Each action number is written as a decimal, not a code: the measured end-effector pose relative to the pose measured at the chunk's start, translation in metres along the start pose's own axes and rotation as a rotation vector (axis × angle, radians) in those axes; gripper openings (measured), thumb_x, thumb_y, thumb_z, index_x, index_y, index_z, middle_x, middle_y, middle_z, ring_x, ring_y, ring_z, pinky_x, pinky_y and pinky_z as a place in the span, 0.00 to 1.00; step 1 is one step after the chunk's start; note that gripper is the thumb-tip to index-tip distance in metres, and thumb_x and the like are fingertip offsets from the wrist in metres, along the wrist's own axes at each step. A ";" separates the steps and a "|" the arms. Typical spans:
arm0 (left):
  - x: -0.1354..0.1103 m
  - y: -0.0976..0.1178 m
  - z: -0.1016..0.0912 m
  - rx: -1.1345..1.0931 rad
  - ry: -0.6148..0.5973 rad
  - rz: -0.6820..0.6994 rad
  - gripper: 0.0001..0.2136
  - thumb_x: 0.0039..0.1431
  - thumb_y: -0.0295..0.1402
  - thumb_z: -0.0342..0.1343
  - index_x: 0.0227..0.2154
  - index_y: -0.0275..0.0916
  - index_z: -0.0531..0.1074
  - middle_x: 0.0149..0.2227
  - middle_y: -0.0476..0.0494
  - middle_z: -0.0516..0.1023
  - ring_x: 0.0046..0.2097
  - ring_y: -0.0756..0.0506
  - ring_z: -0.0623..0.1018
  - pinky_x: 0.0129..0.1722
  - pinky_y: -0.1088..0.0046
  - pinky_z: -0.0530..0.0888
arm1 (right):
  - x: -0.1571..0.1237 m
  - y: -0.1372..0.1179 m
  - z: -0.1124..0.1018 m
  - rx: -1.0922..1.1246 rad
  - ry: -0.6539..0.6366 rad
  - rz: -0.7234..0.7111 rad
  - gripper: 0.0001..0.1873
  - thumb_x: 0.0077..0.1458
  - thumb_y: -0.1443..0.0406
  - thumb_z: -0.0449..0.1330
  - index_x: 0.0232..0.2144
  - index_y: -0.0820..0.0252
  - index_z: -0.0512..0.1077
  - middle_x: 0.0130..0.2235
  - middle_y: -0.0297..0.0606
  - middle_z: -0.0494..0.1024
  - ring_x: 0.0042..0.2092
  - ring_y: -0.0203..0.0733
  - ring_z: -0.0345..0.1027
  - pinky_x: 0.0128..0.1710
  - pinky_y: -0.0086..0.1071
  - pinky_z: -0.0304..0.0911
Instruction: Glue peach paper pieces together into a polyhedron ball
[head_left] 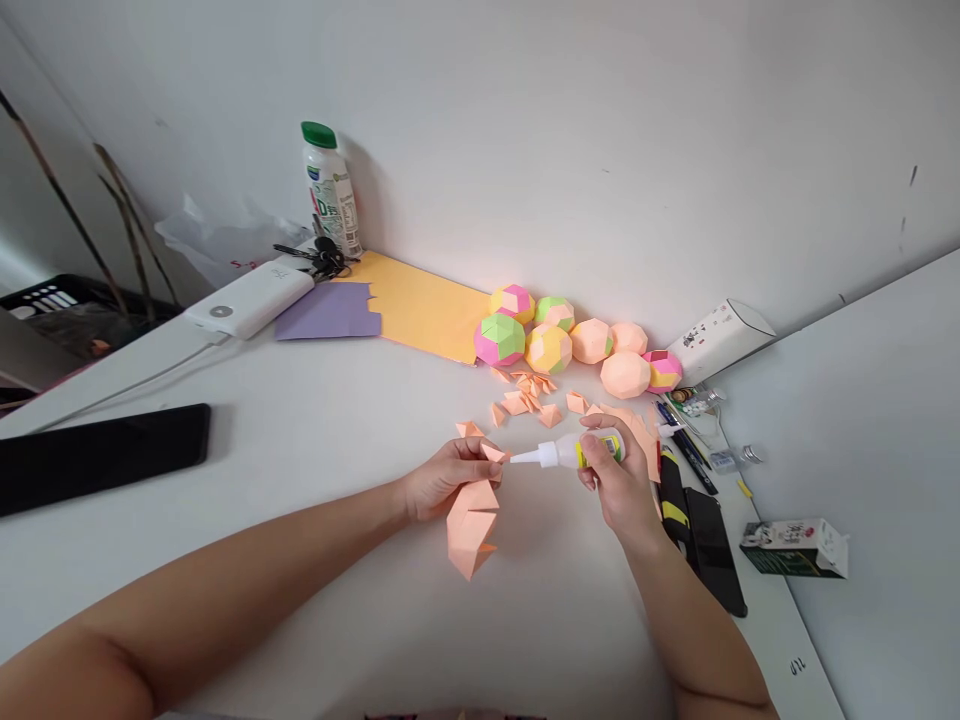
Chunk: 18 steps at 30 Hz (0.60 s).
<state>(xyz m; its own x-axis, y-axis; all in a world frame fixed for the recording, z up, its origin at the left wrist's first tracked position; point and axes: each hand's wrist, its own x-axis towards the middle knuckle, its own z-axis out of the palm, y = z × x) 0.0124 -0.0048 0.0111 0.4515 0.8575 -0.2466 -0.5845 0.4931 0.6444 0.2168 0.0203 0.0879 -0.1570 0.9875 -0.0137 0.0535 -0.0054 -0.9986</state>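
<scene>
My left hand (444,478) is closed on a folded orange paper piece (472,525), a partly joined shape hanging below the fingers. My right hand (616,478) grips a small white glue bottle (564,453) with a yellow-green label. Its nozzle points left and touches the top flap of the paper piece near my left thumb. Just behind the hands lie several small loose folded orange paper units (529,395) on the white table (315,450).
Several finished paper balls (547,345) in orange, pink, green and yellow sit by the wall. Orange (427,310) and purple sheets (330,312), a white power bank (247,298), keys, a bottle (330,190) stand at the back. A black phone (97,455) lies left; pens, black cases (701,530) and a small carton (795,548) lie right.
</scene>
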 end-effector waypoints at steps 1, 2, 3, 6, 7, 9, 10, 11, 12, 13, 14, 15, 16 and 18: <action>0.000 0.000 0.000 -0.009 -0.001 0.004 0.05 0.42 0.26 0.64 0.22 0.36 0.72 0.21 0.50 0.71 0.26 0.52 0.69 0.28 0.75 0.63 | 0.000 0.000 0.000 -0.004 0.007 -0.006 0.15 0.47 0.56 0.63 0.36 0.56 0.67 0.19 0.24 0.60 0.19 0.28 0.51 0.17 0.23 0.49; 0.000 0.000 0.000 -0.020 -0.009 0.011 0.05 0.42 0.26 0.64 0.21 0.36 0.72 0.21 0.50 0.70 0.25 0.52 0.68 0.28 0.75 0.63 | 0.000 0.000 0.001 -0.008 0.013 -0.011 0.15 0.47 0.56 0.63 0.36 0.56 0.67 0.19 0.25 0.60 0.19 0.28 0.51 0.17 0.23 0.49; 0.000 0.000 0.000 -0.030 -0.021 0.021 0.05 0.42 0.26 0.64 0.21 0.36 0.72 0.21 0.51 0.69 0.25 0.52 0.68 0.27 0.75 0.63 | 0.000 -0.001 0.001 -0.013 0.019 -0.015 0.16 0.47 0.56 0.63 0.36 0.56 0.67 0.19 0.25 0.60 0.19 0.28 0.52 0.17 0.23 0.50; 0.000 0.001 0.001 -0.048 -0.057 0.044 0.05 0.44 0.27 0.63 0.21 0.35 0.72 0.20 0.50 0.67 0.24 0.52 0.66 0.26 0.75 0.62 | 0.000 -0.002 0.002 -0.019 0.029 -0.021 0.16 0.47 0.56 0.63 0.36 0.56 0.66 0.19 0.25 0.61 0.19 0.28 0.52 0.18 0.23 0.50; 0.000 0.001 0.001 -0.055 -0.064 0.043 0.05 0.46 0.28 0.62 0.21 0.34 0.71 0.20 0.50 0.66 0.24 0.52 0.66 0.26 0.75 0.62 | 0.000 -0.002 0.002 -0.018 0.028 -0.022 0.16 0.47 0.56 0.63 0.36 0.56 0.66 0.19 0.25 0.61 0.19 0.28 0.52 0.18 0.23 0.50; -0.001 0.001 0.001 -0.068 -0.076 0.038 0.05 0.48 0.29 0.61 0.21 0.34 0.71 0.21 0.50 0.66 0.25 0.51 0.66 0.26 0.75 0.62 | -0.001 -0.001 0.002 -0.018 0.026 -0.021 0.16 0.47 0.56 0.63 0.36 0.56 0.66 0.19 0.25 0.61 0.19 0.28 0.52 0.18 0.23 0.50; -0.001 0.001 0.001 -0.073 -0.080 0.036 0.06 0.48 0.29 0.60 0.21 0.34 0.71 0.21 0.49 0.66 0.25 0.51 0.67 0.26 0.75 0.62 | -0.001 -0.001 0.002 -0.020 0.026 -0.023 0.16 0.47 0.56 0.63 0.35 0.56 0.66 0.19 0.25 0.61 0.19 0.29 0.52 0.17 0.23 0.50; -0.001 0.001 0.000 -0.076 -0.083 0.035 0.06 0.49 0.30 0.60 0.21 0.34 0.70 0.21 0.49 0.66 0.26 0.51 0.67 0.27 0.75 0.62 | -0.001 0.000 0.002 -0.023 0.026 -0.026 0.16 0.47 0.56 0.63 0.35 0.56 0.66 0.19 0.25 0.61 0.19 0.29 0.53 0.17 0.23 0.50; -0.001 0.000 0.000 -0.076 -0.085 0.035 0.07 0.50 0.30 0.59 0.21 0.34 0.70 0.22 0.49 0.66 0.26 0.51 0.67 0.27 0.75 0.62 | -0.001 0.000 0.002 -0.025 0.027 -0.031 0.16 0.47 0.56 0.63 0.35 0.56 0.66 0.19 0.25 0.61 0.19 0.29 0.53 0.17 0.23 0.50; -0.001 0.000 -0.001 -0.075 -0.085 0.034 0.07 0.50 0.30 0.59 0.21 0.34 0.70 0.22 0.49 0.67 0.26 0.51 0.67 0.27 0.75 0.62 | -0.001 0.000 0.002 -0.025 0.025 -0.035 0.15 0.47 0.56 0.63 0.35 0.56 0.67 0.19 0.25 0.61 0.19 0.29 0.52 0.17 0.23 0.50; -0.001 -0.001 -0.001 -0.074 -0.083 0.031 0.07 0.50 0.30 0.59 0.21 0.34 0.70 0.22 0.49 0.67 0.26 0.51 0.67 0.27 0.75 0.62 | -0.001 0.000 0.001 -0.025 0.023 -0.037 0.15 0.47 0.56 0.63 0.35 0.56 0.67 0.19 0.25 0.61 0.19 0.28 0.53 0.17 0.23 0.50; -0.001 -0.001 -0.001 -0.073 -0.080 0.027 0.07 0.50 0.29 0.60 0.21 0.34 0.71 0.22 0.49 0.67 0.27 0.51 0.67 0.27 0.75 0.62 | -0.001 0.000 0.001 -0.024 0.020 -0.037 0.15 0.47 0.56 0.63 0.35 0.56 0.67 0.19 0.25 0.61 0.20 0.28 0.53 0.17 0.23 0.51; -0.001 -0.002 -0.002 -0.071 -0.078 0.023 0.06 0.50 0.29 0.60 0.21 0.34 0.71 0.22 0.49 0.67 0.27 0.51 0.68 0.27 0.75 0.62 | -0.001 0.000 0.001 -0.023 0.016 -0.036 0.15 0.47 0.56 0.63 0.35 0.55 0.67 0.20 0.25 0.61 0.20 0.28 0.53 0.18 0.23 0.51; -0.001 -0.002 -0.002 -0.070 -0.079 0.020 0.05 0.49 0.29 0.60 0.22 0.34 0.71 0.22 0.49 0.67 0.27 0.51 0.68 0.28 0.74 0.62 | -0.001 0.000 0.000 -0.020 0.014 -0.032 0.15 0.47 0.56 0.63 0.36 0.55 0.67 0.20 0.25 0.61 0.20 0.28 0.53 0.18 0.22 0.51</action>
<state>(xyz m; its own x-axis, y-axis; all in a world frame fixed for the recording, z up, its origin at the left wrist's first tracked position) 0.0115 -0.0066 0.0087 0.4897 0.8543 -0.1742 -0.6384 0.4874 0.5957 0.2164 0.0195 0.0883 -0.1448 0.9893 0.0193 0.0683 0.0294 -0.9972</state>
